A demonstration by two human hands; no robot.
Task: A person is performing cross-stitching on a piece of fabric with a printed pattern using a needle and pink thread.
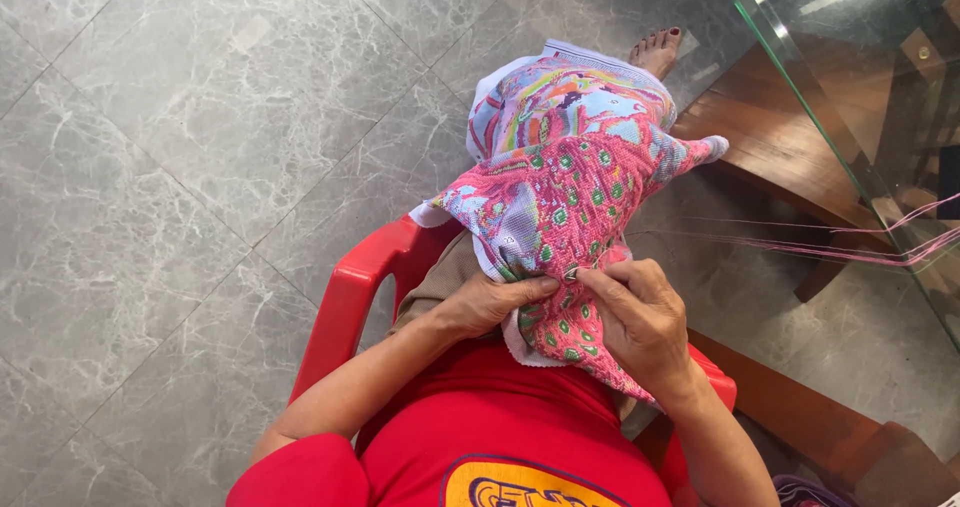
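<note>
A colourful stitched canvas (560,177), mostly pink with green squares and blue areas, is draped over my lap and knee. My left hand (490,302) grips its lower fold from the left, thumb on top. Touching the same spot, my right hand (640,317) pinches with thumb and forefinger at the cloth; whether a needle is between the fingers is too small to tell. Pink threads (850,250) run from the cloth area to the right, over the glass tabletop.
I sit on a red plastic chair (345,307) on a grey marble-tiled floor (180,167). A glass tabletop (850,87) on a wooden frame (770,147) stands at the right. My bare foot (658,49) shows beyond the cloth.
</note>
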